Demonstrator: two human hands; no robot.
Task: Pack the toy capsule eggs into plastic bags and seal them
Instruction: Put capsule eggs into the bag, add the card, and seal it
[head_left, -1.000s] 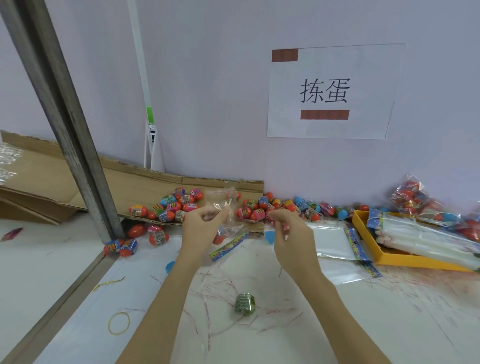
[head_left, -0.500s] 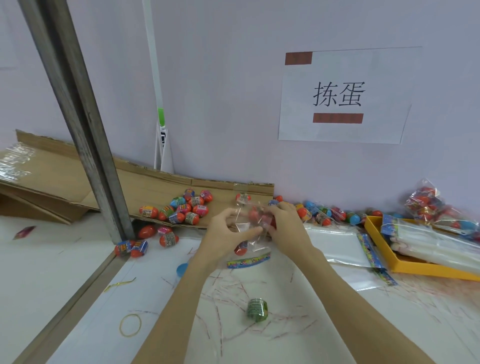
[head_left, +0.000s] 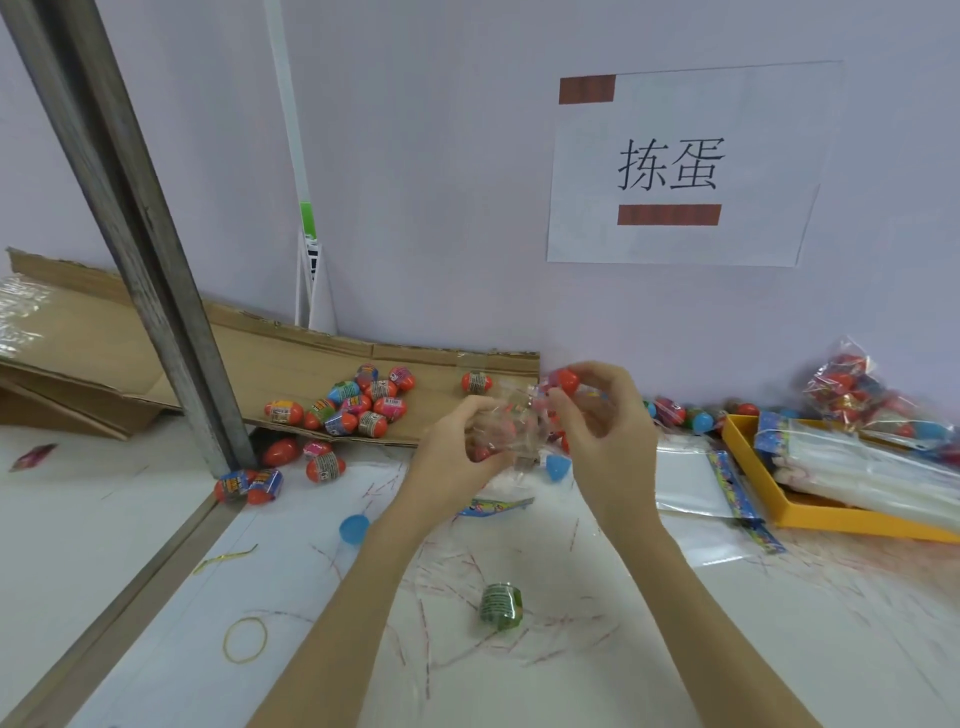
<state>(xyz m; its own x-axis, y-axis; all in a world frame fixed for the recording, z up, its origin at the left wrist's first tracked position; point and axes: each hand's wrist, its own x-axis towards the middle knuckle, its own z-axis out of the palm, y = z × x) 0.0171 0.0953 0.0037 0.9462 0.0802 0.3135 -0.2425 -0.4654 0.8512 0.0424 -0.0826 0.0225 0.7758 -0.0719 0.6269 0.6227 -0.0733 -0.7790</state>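
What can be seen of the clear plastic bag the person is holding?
The clear plastic bag is thin, see-through and crinkled, held up above the white table between both hands. The left hand grips it from the left; the right hand grips it from the right and also pinches a red egg at the bag's top. Red and coloured shapes show through the film, so it seems to hold eggs already; how many cannot be told. Whether its mouth is sealed is unclear.

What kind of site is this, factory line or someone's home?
Likely a small hand-packing workstation, not a home. A printed paper sign taped to the wall labels the station, loose red toy capsule eggs lie in bulk on flattened brown cardboard, and a yellow tray holds stacked clear plastic bags.
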